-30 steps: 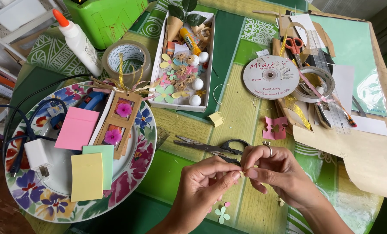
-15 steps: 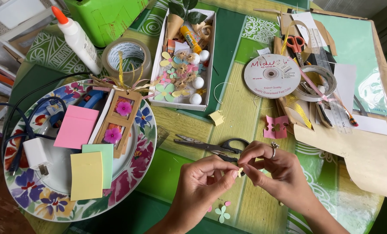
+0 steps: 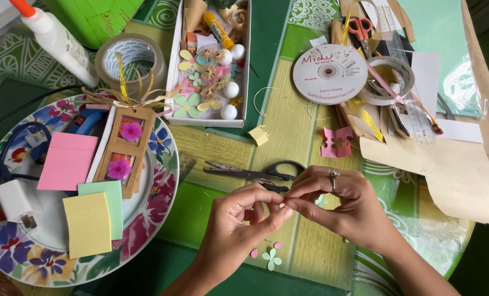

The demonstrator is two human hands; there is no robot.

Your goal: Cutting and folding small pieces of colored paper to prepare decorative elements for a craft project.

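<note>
My left hand [image 3: 239, 225] and my right hand [image 3: 335, 203] meet fingertip to fingertip over the green and yellow table mat, pinching a tiny pale bead-like piece [image 3: 282, 205] between them. My right hand wears a ring. Black-handled scissors [image 3: 255, 171] lie shut just beyond my fingers. Below my hands lie a small pale green paper flower [image 3: 271, 258] and two pink paper petals [image 3: 254, 252].
A floral plate [image 3: 151, 214] at left holds sticky notes, a brown tag with pink flowers [image 3: 126, 151] and a white charger. Behind stand a white box of paper flowers and balls [image 3: 209, 66], tape roll [image 3: 129, 57], glue bottle [image 3: 58, 41], ribbon spool [image 3: 328, 74], pink punched paper [image 3: 336, 142], brown paper [image 3: 447, 170].
My two hands have stayed together over the same spot, with the fingers shifting slightly around the tiny piece. Nothing else on the table has moved.
</note>
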